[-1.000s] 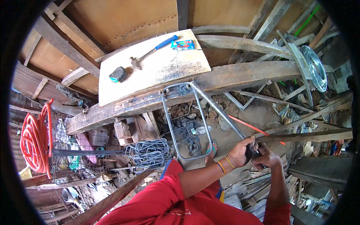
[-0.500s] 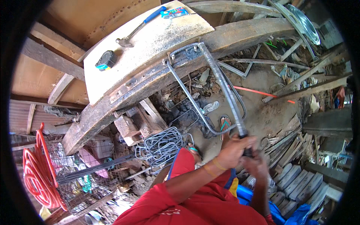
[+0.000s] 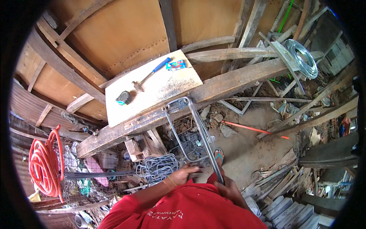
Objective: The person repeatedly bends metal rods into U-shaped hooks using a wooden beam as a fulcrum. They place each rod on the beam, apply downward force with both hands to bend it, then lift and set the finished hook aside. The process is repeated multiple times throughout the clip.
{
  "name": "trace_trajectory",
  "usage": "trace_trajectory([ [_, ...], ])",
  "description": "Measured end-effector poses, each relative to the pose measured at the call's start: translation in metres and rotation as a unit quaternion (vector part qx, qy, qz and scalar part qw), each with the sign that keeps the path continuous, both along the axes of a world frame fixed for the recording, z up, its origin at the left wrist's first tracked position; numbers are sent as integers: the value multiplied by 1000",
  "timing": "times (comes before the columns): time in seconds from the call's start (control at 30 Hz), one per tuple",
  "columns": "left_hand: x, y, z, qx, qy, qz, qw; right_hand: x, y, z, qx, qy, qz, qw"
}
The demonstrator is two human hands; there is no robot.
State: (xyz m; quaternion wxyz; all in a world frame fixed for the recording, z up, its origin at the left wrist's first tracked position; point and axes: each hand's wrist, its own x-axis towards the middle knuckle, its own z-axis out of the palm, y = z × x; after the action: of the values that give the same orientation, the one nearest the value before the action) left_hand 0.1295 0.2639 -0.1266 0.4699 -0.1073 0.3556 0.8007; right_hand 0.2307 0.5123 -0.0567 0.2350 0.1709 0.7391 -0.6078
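A long metal bar [image 3: 205, 138] slants from the wooden beam down to my body. My right hand [image 3: 228, 187] is closed around its lower end. Beside the bar, my left hand [image 3: 182, 174] is off it, with its fingers stretched out and nothing held. A bent steel rod frame [image 3: 176, 134] reaches from the bending jig [image 3: 173, 109] on the beam toward my left hand. Left of that hand lies a pile of bent steel rod frames [image 3: 157, 168].
On the pale board [image 3: 160, 89] lie a blue-handled hammer [image 3: 152, 73], a tape measure [image 3: 124, 98] and a small packet [image 3: 176, 65]. The heavy wooden beam [image 3: 236, 80] crosses ahead. Coiled orange hose [image 3: 45, 164] hangs left; coiled wire [image 3: 301, 59] sits far right.
The bar's lower end has swung left and toward my body. My left hand has let go of it and moved left. The view has tilted up.
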Motion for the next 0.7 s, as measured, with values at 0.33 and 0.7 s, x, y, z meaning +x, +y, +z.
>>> trace_trajectory([
  [0.33, -48, 8, -10, -33, -73, 260, 962, 51, 171, -44, 304, 35, 129, 943],
  [0.7, -49, 39, 9, -197, -19, 338, 920, -192, 222, 11, 324, 78, 323, 886],
])
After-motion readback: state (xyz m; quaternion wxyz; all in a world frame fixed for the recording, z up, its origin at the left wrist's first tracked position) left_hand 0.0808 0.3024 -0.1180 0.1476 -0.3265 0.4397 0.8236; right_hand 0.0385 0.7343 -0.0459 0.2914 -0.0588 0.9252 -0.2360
